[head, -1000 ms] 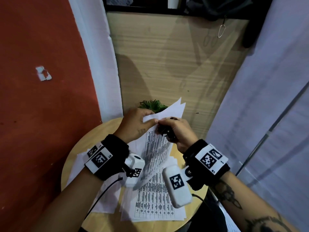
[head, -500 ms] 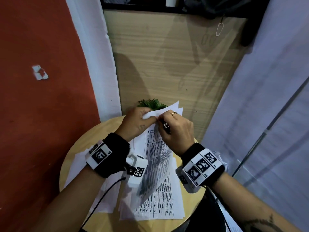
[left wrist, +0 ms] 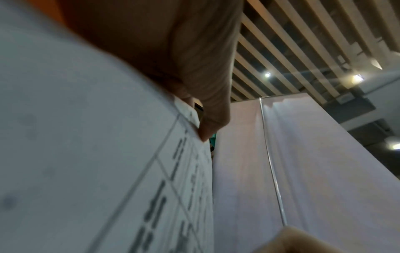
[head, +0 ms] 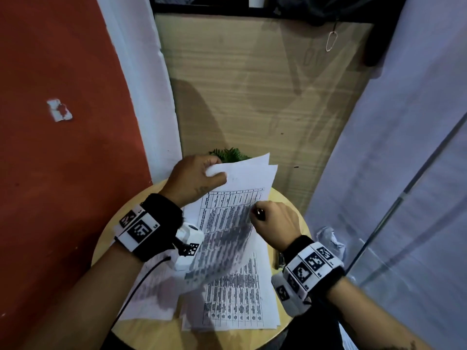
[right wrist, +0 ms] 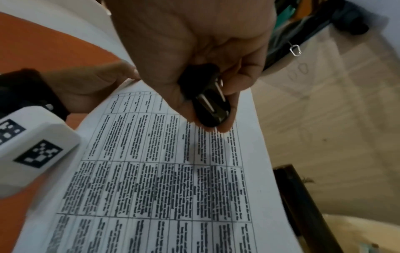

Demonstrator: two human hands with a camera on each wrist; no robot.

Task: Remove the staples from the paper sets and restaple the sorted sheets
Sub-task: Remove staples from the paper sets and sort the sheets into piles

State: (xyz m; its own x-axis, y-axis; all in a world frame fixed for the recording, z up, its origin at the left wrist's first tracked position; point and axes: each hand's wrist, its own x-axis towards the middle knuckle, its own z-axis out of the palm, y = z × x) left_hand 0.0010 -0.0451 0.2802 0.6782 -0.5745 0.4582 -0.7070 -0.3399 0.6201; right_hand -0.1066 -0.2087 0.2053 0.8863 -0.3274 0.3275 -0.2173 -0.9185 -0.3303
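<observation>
The left hand [head: 195,179] pinches the top corner of a lifted paper set [head: 227,223], thumb on the upper face and fingers curled beneath, so the printed table sheets hang tilted above the round wooden worktop [head: 290,205]. The right hand [head: 275,223] hovers just beside the set's right edge, its grip clamped on a black staple remover [right wrist: 207,102]; the right wrist view shows the tool's metal claws pointing down toward the sheet, near it, though whether they touch the paper cannot be told. More printed sheets [head: 235,306] lie flat on the worktop under the lifted set, some fanned out to the left. No staple can be made out at the pinched corner, which the fingers hide. The step in hand appears to be staple removal on this set, with the remover away from the corner. The next move likely calls for either bringing the claws up to the pinched corner, if a staple is there, or parting the loosened pages and laying them onto the piles. A stapler cannot be identified in any view.
</observation>
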